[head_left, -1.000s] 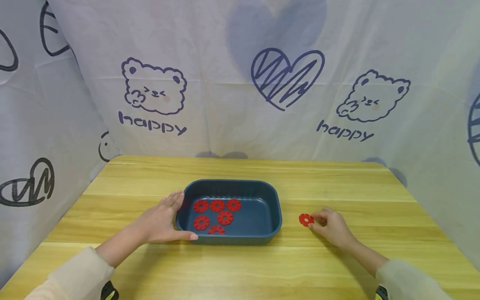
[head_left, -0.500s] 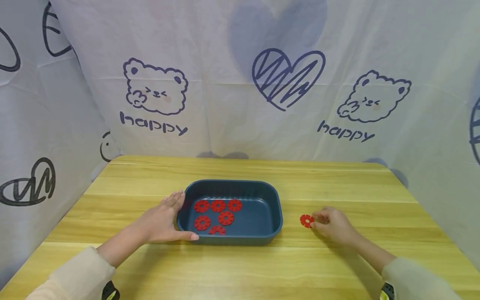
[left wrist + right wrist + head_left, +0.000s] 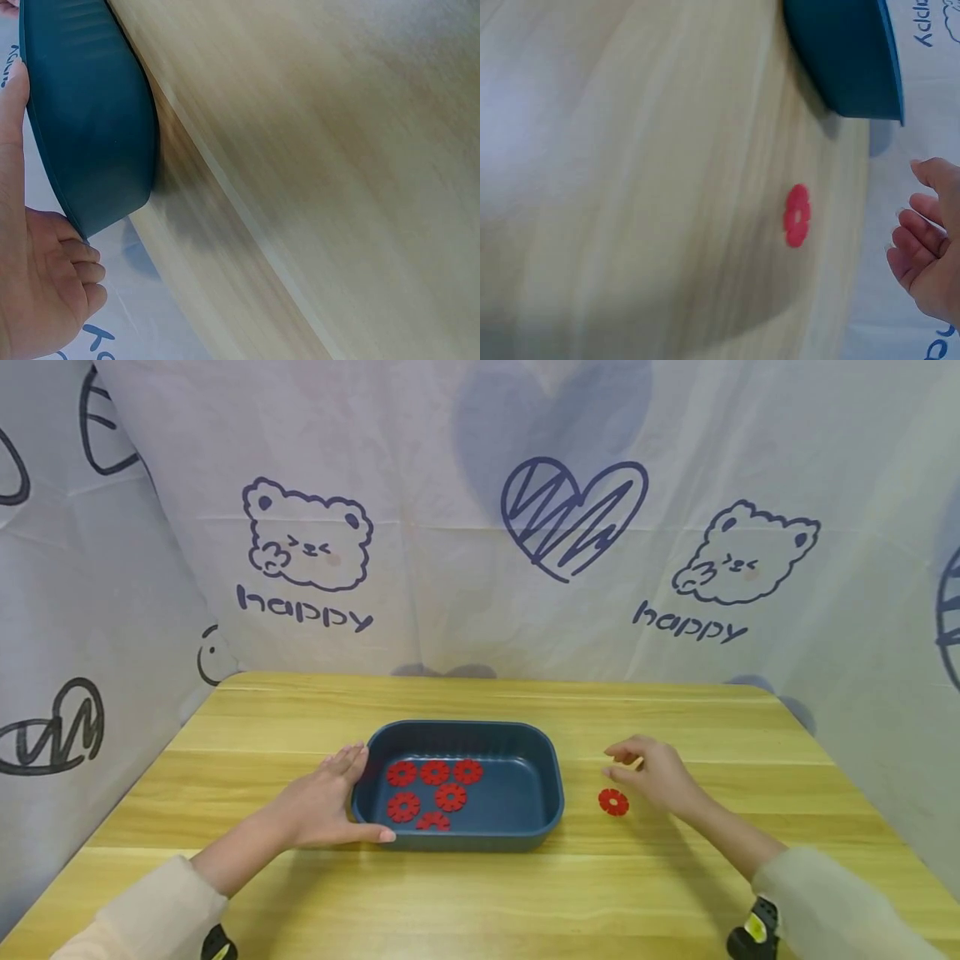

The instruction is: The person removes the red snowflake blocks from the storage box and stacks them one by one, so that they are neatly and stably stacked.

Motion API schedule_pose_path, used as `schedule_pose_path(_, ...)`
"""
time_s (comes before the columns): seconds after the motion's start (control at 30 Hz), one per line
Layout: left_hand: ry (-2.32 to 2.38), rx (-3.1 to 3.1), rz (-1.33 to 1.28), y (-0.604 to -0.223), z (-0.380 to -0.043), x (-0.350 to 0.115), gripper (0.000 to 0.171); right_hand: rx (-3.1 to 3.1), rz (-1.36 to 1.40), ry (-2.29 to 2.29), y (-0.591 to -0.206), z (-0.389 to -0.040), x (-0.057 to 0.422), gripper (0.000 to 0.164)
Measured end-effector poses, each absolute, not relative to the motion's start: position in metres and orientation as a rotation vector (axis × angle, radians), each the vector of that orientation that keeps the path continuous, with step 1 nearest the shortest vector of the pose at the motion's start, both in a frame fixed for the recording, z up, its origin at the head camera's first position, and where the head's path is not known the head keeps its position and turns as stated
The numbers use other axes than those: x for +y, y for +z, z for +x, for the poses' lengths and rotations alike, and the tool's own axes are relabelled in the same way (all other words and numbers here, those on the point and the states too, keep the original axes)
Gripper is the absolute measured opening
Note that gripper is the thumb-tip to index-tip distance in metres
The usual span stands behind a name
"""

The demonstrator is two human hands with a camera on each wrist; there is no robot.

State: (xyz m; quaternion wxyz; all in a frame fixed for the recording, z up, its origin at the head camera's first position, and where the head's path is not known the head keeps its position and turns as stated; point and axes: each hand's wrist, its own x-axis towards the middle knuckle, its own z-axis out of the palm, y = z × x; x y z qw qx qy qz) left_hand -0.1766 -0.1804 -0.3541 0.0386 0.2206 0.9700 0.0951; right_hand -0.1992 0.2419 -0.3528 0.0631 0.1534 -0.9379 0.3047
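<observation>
A dark blue rectangular plastic basin (image 3: pixel 517 841) with rounded corners stands mid-table, with several red notched plastic discs (image 3: pixel 451 797) lying flat inside on its left side. My left hand (image 3: pixel 322 802) holds the basin's left end, thumb along the front rim and fingers at the left rim; the left wrist view shows the thumb (image 3: pixel 13 112) lying along the rim. Right of the basin, one more red notched disc (image 3: pixel 613 802) rests on the wood. Just above and behind it is my right hand (image 3: pixel 660 777), thumb and index finger parted with nothing between them.
The wooden table (image 3: pixel 480 910) reaches back to a white cloth (image 3: pixel 442 568) printed with bears, hearts and "happy". More cloth hangs along the left and right sides. A black wrist device (image 3: pixel 753 931) shows below the right sleeve.
My right hand has let go of the red disc beside the basin and risen up and slightly left of it. The disc stays on the table; the left hand and basin have not moved.
</observation>
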Motion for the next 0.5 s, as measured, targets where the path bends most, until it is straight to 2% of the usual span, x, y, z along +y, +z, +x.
schedule_pose_path(0.5,0.287,2.981,0.687,-0.356,-0.177,-0.181,0.117,-2.774,0.51,0.974,-0.337,-0.215,0.209,0.027)
